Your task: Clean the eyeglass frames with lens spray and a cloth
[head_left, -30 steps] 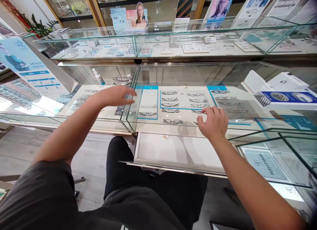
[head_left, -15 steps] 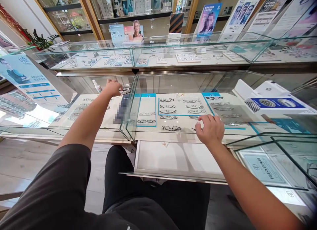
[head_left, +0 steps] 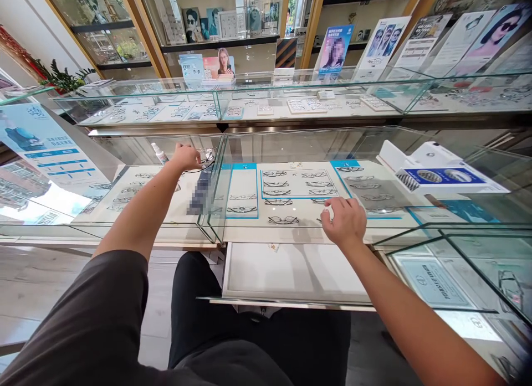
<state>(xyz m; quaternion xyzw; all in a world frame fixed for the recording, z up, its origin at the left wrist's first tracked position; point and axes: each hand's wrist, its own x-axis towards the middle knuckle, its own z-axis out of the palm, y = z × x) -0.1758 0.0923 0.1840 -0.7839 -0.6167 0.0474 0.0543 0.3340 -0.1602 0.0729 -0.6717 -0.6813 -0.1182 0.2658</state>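
My left hand (head_left: 186, 157) is stretched over the left glass case, its fingers closed on a pair of eyeglasses (head_left: 204, 163) with thin dark frames; the hand hides part of them. Just below lies a dark blue strip (head_left: 200, 193), partly blurred out. Behind the hand stands a white spray bottle (head_left: 158, 152). My right hand (head_left: 344, 221) is over the right part of the counter, fingers bent and thumb apart, and I see nothing in it. Near its thumb are dark eyeglasses (head_left: 283, 220) and partly covered frames, among several pairs laid out in rows.
A glass partition (head_left: 220, 186) divides the counter. An open drawer (head_left: 291, 269) juts out above my lap. At right lies a blue and white box (head_left: 440, 170). A second glass display case (head_left: 249, 92) runs behind, with upright posters (head_left: 334, 49) on it.
The camera view has shifted slightly. My left hand still holds the eyeglasses, which now hang a little lower and show more beside the fingers. My right hand has stayed nearly in place.
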